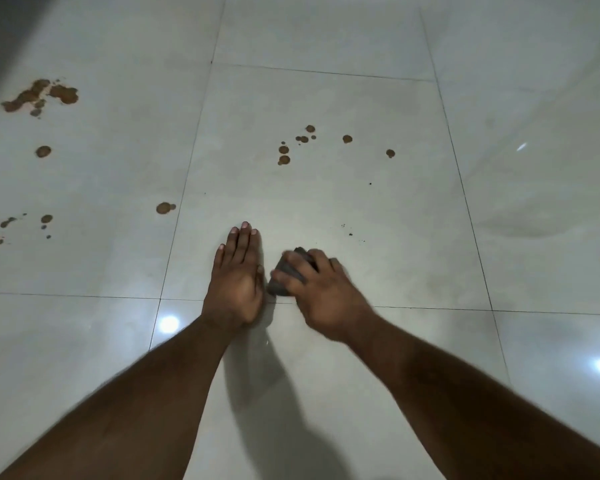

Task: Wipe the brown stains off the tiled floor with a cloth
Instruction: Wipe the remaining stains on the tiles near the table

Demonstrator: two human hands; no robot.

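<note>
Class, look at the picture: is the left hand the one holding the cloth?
No, the left hand lies flat and empty on the tiled floor, while the right hand grips the dark cloth.

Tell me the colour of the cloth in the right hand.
Dark grey cloth, seen in the head view.

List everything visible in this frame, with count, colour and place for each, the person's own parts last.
tiled floor: one, glossy off-white with thin dark grout lines, fills the view.
brown stains: a cluster of about nine small drops, centre tile, ahead of the hands.
larger brown stains: several patches and drops, down the left side.
dark specks: a few, black, right of the hands.
light reflections: three bright white spots on the tiles.
cloth: one, dark grey, bunched on the floor.
left hand: flat on the floor, fingers extended.
right hand: grip closed on the cloth, slightly blurred.
</note>
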